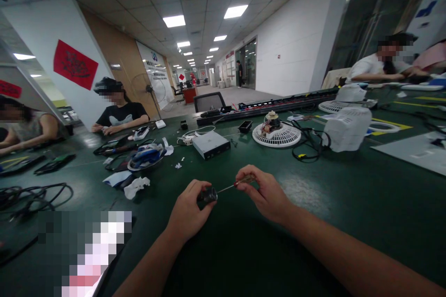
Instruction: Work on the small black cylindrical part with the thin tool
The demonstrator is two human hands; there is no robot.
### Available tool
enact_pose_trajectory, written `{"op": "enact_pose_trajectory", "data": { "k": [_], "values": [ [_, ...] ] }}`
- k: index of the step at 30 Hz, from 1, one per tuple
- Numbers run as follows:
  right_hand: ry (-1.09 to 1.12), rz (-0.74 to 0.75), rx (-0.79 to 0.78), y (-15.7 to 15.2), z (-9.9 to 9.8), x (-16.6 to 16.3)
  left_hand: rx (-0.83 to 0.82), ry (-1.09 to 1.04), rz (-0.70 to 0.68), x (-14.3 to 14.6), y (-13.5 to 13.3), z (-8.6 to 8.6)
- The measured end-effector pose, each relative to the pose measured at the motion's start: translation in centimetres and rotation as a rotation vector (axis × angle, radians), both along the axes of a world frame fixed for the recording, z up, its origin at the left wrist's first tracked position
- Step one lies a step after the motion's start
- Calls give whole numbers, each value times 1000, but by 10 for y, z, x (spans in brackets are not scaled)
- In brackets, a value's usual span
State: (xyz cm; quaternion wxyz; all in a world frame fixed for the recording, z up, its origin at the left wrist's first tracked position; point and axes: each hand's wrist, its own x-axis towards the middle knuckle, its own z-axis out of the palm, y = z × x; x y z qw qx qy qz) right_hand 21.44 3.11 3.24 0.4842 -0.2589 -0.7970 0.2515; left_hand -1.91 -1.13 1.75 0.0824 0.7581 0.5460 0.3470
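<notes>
My left hand (188, 211) is closed around a small dark cylindrical part (208, 195), held just above the green table (313, 204). My right hand (265, 192) pinches the handle of a thin screwdriver (228, 187). Its metal shaft points left, and its tip meets the end of the dark part. Both hands hover near the table's front middle.
Farther back lie a grey drive box (211, 144), a white fan grille with a motor (276, 133), a white fan housing (347, 128), black cables (31, 195) and scraps of paper. Other people sit at the left and at the far right.
</notes>
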Motion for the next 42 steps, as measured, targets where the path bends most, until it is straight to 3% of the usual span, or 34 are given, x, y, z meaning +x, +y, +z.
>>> {"op": "enact_pose_trajectory", "data": {
  "k": [6,10,16,21,25,30,42],
  "values": [
    [-57,0,-21,1,-1,-2,19,-1,-67,1,-1,1],
    [-49,-35,-10,2,-1,-1,51,-10,-30,1,0,1],
    [-54,45,-46,-1,2,0,47,-4,-38,2,-1,2],
    [-57,7,-58,2,0,0,31,12,-43,4,-1,2],
    [-21,88,-112,6,-1,0,32,12,-36,3,-1,1],
    [20,46,-144,8,-4,-1,26,24,-23,3,-2,1],
    [12,108,-171,7,-3,-2,29,44,-26,3,-2,1]
  ]
}}
